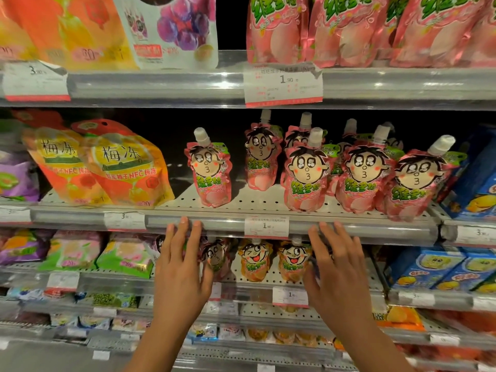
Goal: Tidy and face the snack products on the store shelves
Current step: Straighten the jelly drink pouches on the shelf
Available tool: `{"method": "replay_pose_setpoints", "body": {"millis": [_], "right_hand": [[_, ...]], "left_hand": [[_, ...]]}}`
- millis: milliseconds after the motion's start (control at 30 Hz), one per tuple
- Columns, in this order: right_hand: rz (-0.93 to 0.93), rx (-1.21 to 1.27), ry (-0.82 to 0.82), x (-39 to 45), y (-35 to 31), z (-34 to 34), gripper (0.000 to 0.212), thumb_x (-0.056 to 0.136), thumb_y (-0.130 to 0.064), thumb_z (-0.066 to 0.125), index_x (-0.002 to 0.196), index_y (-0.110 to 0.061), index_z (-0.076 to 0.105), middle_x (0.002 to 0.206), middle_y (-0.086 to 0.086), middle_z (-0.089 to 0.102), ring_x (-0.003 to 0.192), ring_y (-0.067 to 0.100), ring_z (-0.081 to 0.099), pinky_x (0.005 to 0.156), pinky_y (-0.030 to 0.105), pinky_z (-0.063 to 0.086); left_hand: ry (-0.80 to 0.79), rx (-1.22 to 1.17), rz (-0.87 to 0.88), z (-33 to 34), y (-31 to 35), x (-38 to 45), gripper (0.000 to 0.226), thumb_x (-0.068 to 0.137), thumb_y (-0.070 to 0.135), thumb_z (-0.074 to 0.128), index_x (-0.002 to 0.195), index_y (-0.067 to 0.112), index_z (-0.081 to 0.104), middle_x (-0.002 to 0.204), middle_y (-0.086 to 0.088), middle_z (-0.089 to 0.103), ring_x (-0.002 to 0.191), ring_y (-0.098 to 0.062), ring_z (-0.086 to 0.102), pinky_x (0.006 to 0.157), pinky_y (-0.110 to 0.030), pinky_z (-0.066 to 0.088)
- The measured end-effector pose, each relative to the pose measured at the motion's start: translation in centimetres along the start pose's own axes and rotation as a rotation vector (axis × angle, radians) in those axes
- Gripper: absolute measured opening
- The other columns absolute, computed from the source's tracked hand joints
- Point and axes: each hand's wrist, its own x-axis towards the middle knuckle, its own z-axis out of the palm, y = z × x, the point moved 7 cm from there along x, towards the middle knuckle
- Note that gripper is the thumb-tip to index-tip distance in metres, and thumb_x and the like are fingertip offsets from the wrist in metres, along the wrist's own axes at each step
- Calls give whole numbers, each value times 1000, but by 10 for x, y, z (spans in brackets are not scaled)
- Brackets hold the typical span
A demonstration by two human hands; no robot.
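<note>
There is just the one view, from a camera worn on the person's head, facing straight into the store shelves (268, 200) from close up and tilted a little downward. The wide lens bows the shelf edges at the sides. The middle shelf sits near eye level; the shelf above is cut off at the top edge, and lower shelves fall away toward the bottom. Both hands (182, 267) reach up from the bottom edge, forearms showing, close to the lens.

Left hand (180, 267), right hand (338, 269) outstretched, empty
</note>
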Motion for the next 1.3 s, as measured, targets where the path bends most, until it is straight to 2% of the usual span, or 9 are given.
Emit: {"method": "replay_pose_setpoints", "body": {"millis": [133,233,300,467,567,767,967,1167,1300], "right_hand": [[24,-14,-54,1,2,0,68,86,-21,65,150,-7,47,153,14,44,151,36,29,119,64,25],[36,-25,-101,1,2,1,69,88,-24,63,152,-10,44,155,12,43,153,34,26,119,64,25],[49,-26,-124,1,4,2,71,87,-26,63,153,-11,43,156,10,41,154,32,24,120,63,24],[55,-17,-125,0,1,2,70,89,-32,57,154,-13,40,160,7,35,155,31,22,121,60,22],[65,-1,-117,2,2,1,71,87,-30,60,153,-15,41,160,5,35,154,30,23,122,56,18],[106,-43,-153,5,3,2,76,80,-23,68,152,-18,44,157,3,40,152,27,27,122,56,25],[127,-76,-175,6,3,3,86,72,-14,81,151,-17,46,155,5,43,150,29,30,118,59,29],[118,-46,-149,4,1,2,81,79,-11,78,153,-13,43,157,8,41,152,32,28,119,60,28],[127,-36,-129,2,0,3,82,79,-9,78,153,-12,43,158,8,39,153,32,26,120,60,26]], "left_hand": [[80,-335,-84,-18,3,0,53,93,32,51,146,26,52,160,3,36,153,-21,26,119,-37,30],[224,-729,-310,-30,-11,-4,20,98,16,59,108,30,70,116,9,67,112,-12,63,88,-28,55],[169,-688,-373,-16,-20,-8,23,98,9,63,103,31,67,102,12,69,95,-8,66,81,-34,57],[-109,-354,-395,39,-30,-22,56,94,24,68,145,24,44,135,4,49,106,-18,61,79,-38,50],[-166,-308,-445,59,-35,-20,64,93,28,69,151,20,41,143,-3,54,73,-6,68,68,-35,52],[-182,-288,-488,65,-34,-5,44,93,29,72,135,17,61,112,-3,74,68,-13,62,60,-29,39],[-276,-376,-516,55,-46,-7,17,90,36,76,78,26,70,61,12,70,51,-7,62,58,-29,51],[-309,-323,-289,-2,-15,-11,26,86,23,81,65,32,69,62,22,65,66,0,62,51,-23,42],[-156,-439,-183,-64,21,13,20,90,26,75,80,42,67,73,27,67,70,1,63,53,-21,41]]}}
